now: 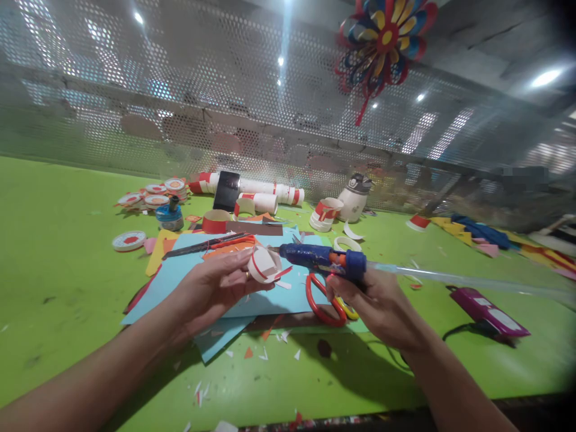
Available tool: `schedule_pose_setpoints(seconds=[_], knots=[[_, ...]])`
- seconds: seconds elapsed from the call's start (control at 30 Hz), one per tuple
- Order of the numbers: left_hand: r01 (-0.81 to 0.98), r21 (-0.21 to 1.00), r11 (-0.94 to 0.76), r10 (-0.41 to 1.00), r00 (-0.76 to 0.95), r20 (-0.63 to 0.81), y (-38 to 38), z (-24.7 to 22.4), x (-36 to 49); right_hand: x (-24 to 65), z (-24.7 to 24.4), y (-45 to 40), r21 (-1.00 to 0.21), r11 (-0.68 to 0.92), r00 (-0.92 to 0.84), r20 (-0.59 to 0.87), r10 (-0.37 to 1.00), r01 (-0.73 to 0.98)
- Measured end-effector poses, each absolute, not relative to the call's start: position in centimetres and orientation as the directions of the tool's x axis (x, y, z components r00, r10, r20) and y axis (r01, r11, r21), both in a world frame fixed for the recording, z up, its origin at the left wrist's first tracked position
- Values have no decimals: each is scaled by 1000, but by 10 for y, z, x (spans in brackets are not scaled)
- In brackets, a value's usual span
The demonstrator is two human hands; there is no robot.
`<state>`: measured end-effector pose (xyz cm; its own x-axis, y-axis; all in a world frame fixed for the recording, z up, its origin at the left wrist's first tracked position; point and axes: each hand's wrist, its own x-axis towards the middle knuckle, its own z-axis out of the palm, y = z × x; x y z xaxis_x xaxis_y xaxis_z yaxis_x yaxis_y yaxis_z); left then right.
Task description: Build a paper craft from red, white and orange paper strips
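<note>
White ring (263,264) is pinched in the left grip (216,279), nearly closed on it, above blue paper (164,282), while the glue gun (306,256) is held in the right grip (382,303), wrapped round its underside, nozzle (273,249) pointed at the ring, presumably so glue can be aimed.

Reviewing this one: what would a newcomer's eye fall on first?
Probably the blue glue gun in the right hand, pointed toward the small white paper piece in the left hand, near the middle. The multicoloured flower decoration at the upper right likely comes next. The bright green table also stands out, filling much of the lower half.
</note>
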<state>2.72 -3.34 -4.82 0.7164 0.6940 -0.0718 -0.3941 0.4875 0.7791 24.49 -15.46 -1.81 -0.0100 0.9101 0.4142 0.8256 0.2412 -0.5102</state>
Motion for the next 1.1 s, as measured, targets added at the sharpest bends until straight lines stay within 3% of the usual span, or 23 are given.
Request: schedule_pose_setpoints(seconds=[0.3,0.6,0.8,0.93,1.1], knots=[[-399,771,496,692,719,-73,-35,-47,27,248,-19,-155,-500,245,-9,428,904,831],[-422,755,502,731,673,-110,-35,-44,29,256,-19,-152,-560,167,117,435,893,811],[-435,737,517,756,636,-155,-39,-38,28,309,-20,-126,-601,-59,406,461,789,797],[-440,738,512,776,605,-178,-40,-35,27,361,-29,-105,-473,-389,579,369,727,790],[-452,729,514,766,624,-153,-39,-33,26,388,-51,-80,-349,-470,575,325,751,811]])
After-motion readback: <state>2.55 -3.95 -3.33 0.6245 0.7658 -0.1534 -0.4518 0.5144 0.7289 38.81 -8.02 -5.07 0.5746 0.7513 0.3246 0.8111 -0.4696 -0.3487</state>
